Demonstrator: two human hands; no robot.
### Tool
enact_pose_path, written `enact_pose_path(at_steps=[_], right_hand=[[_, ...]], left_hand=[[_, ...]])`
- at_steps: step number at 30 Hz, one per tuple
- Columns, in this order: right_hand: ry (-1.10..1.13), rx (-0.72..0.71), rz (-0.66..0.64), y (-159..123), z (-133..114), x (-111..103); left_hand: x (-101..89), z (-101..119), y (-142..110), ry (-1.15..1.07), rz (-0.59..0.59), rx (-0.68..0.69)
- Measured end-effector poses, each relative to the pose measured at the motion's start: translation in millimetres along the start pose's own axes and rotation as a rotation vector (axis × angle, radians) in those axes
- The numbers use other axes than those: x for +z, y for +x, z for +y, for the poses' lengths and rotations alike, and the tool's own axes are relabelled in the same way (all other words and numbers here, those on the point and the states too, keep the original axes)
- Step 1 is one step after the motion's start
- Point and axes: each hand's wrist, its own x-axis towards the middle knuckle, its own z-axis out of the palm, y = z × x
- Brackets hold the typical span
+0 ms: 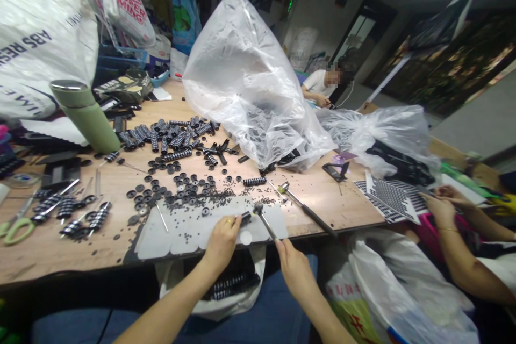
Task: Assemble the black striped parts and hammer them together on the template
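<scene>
My left hand [221,239] is closed around a short black cylindrical part [245,218], held just above the pale sheet [177,234] at the table's front edge. In my right hand [291,258] is a small hammer [266,224], gripped by its metal handle, its dark head close to the right of that part. Loose black discs [189,188] and many tiny black bits [217,197] lie beyond my hands. A black-and-white ribbed roller [255,181] rests behind the hammer head. A second hammer [316,219] with a black grip lies to the right.
A large plastic bag [245,75] stands at the back. Ribbed rollers [177,137] are heaped behind the discs, beside a green flask [86,118]. Scissors [18,223] lie far left. A co-worker's hands [443,207] are at the right; another person sits behind. An open bag [226,303] hangs below the edge.
</scene>
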Motion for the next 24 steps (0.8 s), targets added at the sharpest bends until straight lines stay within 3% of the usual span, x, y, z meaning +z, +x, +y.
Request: enact_pose_path(at_steps=[5,7,9,11,14,17,20,24], right_hand=[[-0.151,0.065,-0.007,23.2,21.1,-9.3],[-0.195,0.063,0.027,35.3,25.2,-9.6],[-0.198,0.011,0.096,48.9,26.5,-6.1],[-0.153,-0.065,0.181,64.7,26.0,-2.0],[-0.101,-0.088,0.283,94.2,25.1,-1.7],[-0.073,-0.074,0.331,131.6,23.9,-9.0],[-0.001,-0.106,0.319,173.7,18.5,-16.5],[0.149,-0.166,0.229,221.1,-0.5,-11.9]], left_hand=[[-26.0,4.7,-36.4,-0.062,0.001,0.207],[-37.5,4.1,-34.0,-0.049,0.009,0.211],[-42.9,-0.1,-7.3,-0.027,0.028,0.125],[-38.6,-7.1,38.8,-0.019,0.009,0.027],[-16.4,-18.3,111.2,-0.048,-0.111,-0.038],[7.0,-24.1,150.2,-0.062,-0.132,-0.050],[8.5,-26.6,149.2,-0.085,-0.108,-0.058],[-33.5,-32.3,110.3,-0.129,-0.018,-0.105]])
